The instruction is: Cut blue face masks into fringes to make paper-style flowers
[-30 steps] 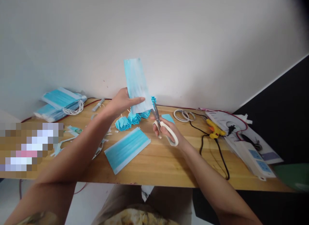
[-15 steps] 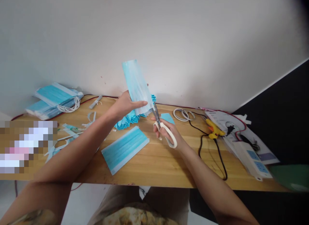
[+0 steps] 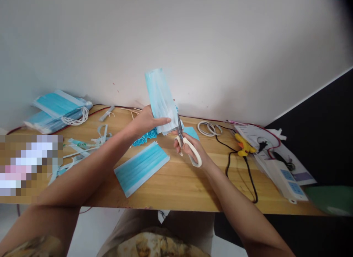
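My left hand [image 3: 150, 120] is closed on a pale blue face mask [image 3: 160, 93], held upright above the table with the thumb across its lower part. White-handled scissors [image 3: 192, 150] are in my right hand [image 3: 194, 146], with fingers through the loops. Their blades [image 3: 180, 125] point up along the mask's lower right edge; whether they touch it I cannot tell. Another blue face mask [image 3: 142, 168] lies flat on the table below. Crinkled blue pieces [image 3: 145, 137] sit behind my left hand, partly hidden. A small blue piece [image 3: 191, 132] lies behind my right hand.
Stacked masks [image 3: 59, 104] with a bundle of white cords [image 3: 76, 116] stand at the back left. Cut strips [image 3: 78, 154] litter the left side. Tape rolls [image 3: 209, 129], a yellow glue gun [image 3: 243, 145] with black cable and a power strip [image 3: 286, 183] lie to the right.
My left hand and its mask have shifted slightly right, covering more of the crinkled blue pieces. The scissor blades look closer together. The camera view has moved a little.
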A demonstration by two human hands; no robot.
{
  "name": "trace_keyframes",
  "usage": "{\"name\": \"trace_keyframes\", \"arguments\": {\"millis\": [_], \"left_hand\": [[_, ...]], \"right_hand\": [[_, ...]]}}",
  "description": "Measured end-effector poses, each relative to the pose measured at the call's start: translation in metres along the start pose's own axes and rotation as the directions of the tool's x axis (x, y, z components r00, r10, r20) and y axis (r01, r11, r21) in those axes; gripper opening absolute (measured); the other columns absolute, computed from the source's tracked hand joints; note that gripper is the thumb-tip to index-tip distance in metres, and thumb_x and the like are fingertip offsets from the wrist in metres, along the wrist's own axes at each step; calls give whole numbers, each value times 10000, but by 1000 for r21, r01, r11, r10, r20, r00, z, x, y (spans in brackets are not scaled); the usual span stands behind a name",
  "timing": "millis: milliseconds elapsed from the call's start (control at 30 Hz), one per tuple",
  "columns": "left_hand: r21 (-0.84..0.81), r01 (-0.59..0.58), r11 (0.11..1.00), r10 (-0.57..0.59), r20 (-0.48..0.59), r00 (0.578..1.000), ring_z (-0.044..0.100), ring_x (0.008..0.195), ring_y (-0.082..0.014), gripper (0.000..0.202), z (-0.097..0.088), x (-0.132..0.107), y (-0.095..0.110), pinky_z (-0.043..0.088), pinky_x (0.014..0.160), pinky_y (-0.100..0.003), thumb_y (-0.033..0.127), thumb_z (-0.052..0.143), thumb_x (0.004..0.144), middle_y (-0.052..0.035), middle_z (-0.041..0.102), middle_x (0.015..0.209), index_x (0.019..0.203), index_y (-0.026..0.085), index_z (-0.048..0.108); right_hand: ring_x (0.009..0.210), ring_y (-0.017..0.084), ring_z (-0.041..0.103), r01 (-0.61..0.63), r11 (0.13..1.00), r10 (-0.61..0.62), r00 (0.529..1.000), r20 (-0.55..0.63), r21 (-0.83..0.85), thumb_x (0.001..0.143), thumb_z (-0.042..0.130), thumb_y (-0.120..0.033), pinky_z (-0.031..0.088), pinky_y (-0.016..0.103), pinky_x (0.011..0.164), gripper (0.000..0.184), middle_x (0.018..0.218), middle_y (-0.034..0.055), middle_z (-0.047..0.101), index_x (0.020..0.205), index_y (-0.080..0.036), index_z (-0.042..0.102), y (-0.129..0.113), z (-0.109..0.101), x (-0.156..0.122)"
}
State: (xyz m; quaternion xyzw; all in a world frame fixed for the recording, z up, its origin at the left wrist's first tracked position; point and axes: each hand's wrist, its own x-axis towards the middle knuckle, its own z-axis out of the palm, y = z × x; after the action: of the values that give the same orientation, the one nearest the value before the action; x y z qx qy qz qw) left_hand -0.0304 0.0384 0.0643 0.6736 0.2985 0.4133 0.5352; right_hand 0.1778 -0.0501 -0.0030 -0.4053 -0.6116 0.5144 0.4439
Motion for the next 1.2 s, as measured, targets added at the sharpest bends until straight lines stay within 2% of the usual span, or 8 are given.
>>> {"name": "trace_keyframes", "arguments": {"millis": [233,500,700,867,1033,1200], "left_hand": [[30,-14,999,14,29,1000,671,1099,-342,542,0,0,-4,542,960,-492,389,809,704,-150,734,1126,1136,94,670],[29,-21,999,20,49,999,640,1173,-335,598,-2,1,-5,515,1005,-494,349,800,724,-134,735,1104,1243,108,628],[5,-7,1000,7,57,998,627,1208,-342,624,-1,0,-3,489,1049,-514,325,795,725,-153,714,1200,1279,101,617],[19,-22,1000,21,53,998,617,1241,-333,652,-1,-1,0,472,1077,-511,306,782,733,-136,703,1251,1331,126,597],[56,1,998,-3,36,999,614,1244,-336,634,-1,-2,4,473,1079,-506,299,781,725,-138,706,1249,1308,111,616],[36,-14,999,12,55,998,609,1248,-352,699,-2,0,1,472,1078,-503,322,794,706,-159,691,1277,1335,95,594]], "right_hand": [[702,140,539,-14,1000,14,1000,-16,2,826,649,-657,424,310,649,697,941,52,614,1351,-210,555,0,0,-2],[677,129,530,-45,998,47,997,-58,41,784,720,-561,423,305,648,639,877,29,606,1302,-208,592,-5,3,-1],[629,122,507,-44,998,47,996,-80,37,762,726,-507,396,292,589,605,829,18,593,1274,-205,617,-10,6,-1],[594,119,479,-67,998,67,994,-86,5,743,719,-526,375,285,542,617,776,4,570,1257,-196,629,-15,7,-2],[554,108,462,-66,998,67,993,-99,15,739,733,-539,377,276,517,621,739,-2,562,1237,-178,639,-18,8,-3],[552,106,467,-53,998,50,993,-108,-19,759,718,-558,376,265,491,644,734,0,562,1266,-168,644,-18,9,-3]]}}
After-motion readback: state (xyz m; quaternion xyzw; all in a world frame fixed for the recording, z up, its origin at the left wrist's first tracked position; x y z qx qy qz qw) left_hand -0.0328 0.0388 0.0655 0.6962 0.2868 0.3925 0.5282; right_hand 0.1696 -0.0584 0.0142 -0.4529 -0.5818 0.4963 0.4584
